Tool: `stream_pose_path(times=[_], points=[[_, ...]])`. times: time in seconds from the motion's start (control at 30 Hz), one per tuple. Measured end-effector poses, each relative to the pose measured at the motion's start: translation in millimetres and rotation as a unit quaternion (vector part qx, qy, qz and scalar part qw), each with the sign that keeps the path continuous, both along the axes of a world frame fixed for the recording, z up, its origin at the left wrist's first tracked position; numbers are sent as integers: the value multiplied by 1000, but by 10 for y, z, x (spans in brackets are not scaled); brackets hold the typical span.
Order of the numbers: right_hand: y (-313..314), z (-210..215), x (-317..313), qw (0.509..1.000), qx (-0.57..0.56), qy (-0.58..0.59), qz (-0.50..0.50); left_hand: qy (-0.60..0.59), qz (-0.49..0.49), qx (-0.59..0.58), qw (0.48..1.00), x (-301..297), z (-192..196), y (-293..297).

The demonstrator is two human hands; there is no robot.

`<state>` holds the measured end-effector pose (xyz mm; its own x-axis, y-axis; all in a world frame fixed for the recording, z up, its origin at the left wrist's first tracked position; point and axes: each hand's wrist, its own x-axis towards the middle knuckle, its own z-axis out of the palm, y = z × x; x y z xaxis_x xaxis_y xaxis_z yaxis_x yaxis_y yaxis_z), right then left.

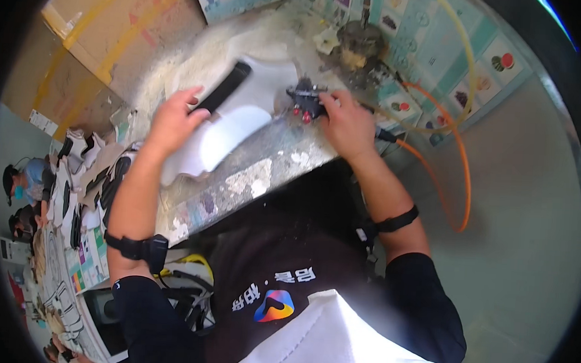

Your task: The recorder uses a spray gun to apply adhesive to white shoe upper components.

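My left hand (175,119) pinches the near end of a black strip (226,86) between thumb and fingers. The strip slants up and to the right over a white panel with curved edges (224,135), which lies flat on the worktable. At the right of the panel, my right hand (347,122) is closed on a dark tool with red knobs (306,102), its exact kind unclear. Part of the tool's body is hidden by my fingers.
The worktable (251,176) is stained and crusted. Behind the tool stands a dirty round pot (362,44). An orange hose (466,184) loops at the right, beside a yellowish hose (470,66). Cardboard boxes (128,28) stand at the back left; other people work farther left.
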<state>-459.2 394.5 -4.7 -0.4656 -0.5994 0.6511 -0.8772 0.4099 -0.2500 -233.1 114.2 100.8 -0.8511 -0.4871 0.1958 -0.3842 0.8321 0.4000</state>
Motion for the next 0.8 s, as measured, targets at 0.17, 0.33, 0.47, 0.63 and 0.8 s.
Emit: stream_pose_path(times=[0.17,0.33,0.47,0.63,0.8], points=[[4,29,27,999,-5,-15,33,-19,-114,-164,980,-34,-482,256],[-13,13,-3,999,36,-28,13,83,-274,-60,956,227,-63,962],[-76,-118,-155,999,34,11,-1,269,-459,-17,846,384,423,1582],[-39,-175,-234,998,50,34,-24,408,-466,-19,784,402,888,2101],[-91,-140,-198,996,81,26,1,291,-522,-54,800,450,1295,2143]])
